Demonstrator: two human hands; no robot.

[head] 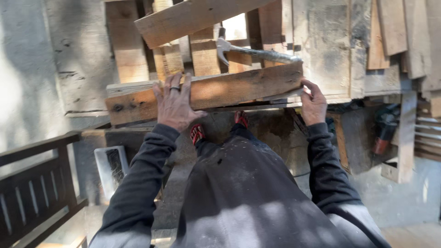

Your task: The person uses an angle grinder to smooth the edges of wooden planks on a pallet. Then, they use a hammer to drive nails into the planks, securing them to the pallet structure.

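A plank is being held at both ends, in front of a pile of old wood.

The left hand is being laid flat on the plank with fingers spread, not closed. The right hand is being curled around the other end. A hammer is resting on top and may be knocked off. The plank is looking stiff, rough and a bit heavy, so both ends are best gripped. No packages, labels or signs are being shown.

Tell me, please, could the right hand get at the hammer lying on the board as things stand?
Probably yes: the hammer lies uncovered on the board, just above the right hand, which grips the board's end.
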